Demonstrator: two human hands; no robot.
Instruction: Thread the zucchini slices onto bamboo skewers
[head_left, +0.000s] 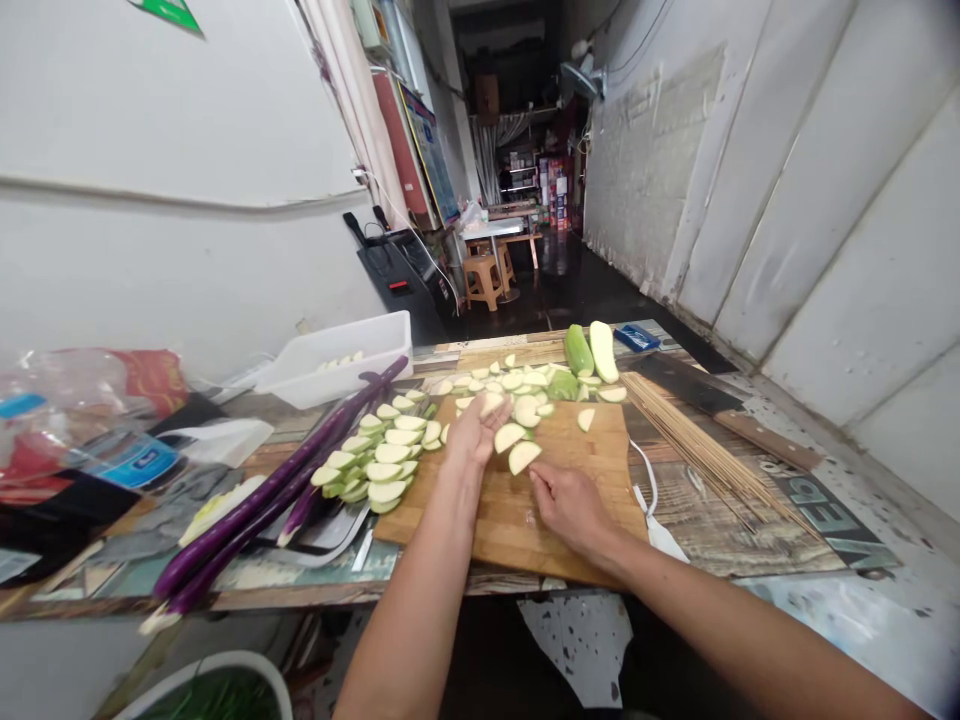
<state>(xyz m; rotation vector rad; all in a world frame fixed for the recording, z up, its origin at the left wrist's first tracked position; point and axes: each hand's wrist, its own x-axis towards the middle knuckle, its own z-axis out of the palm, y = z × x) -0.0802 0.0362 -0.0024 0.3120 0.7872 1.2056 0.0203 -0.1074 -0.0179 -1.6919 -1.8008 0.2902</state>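
Note:
My left hand (480,432) is turned palm up over the wooden cutting board (495,530), its fingers curled round a pale half-moon squash slice (491,403). My right hand (568,503) is closed in a pinch, fingertips beside another squash slice (524,457); what they grip is too small to make out. One more slice lies between the hands. Many green-skinned slices (386,470) are piled at the board's left, and others spread along its far edge. Behind them are a green squash piece (578,350) and a cut squash half (602,352).
Long purple eggplants (281,490) lie left, near a white plastic tub (337,355). Bamboo skewers (697,445) and a large knife (765,435) lie right, with a blue packet (637,338) behind. A plastic-wrapped bottle (135,460) is far left. Below stands a bucket (274,675) of greens.

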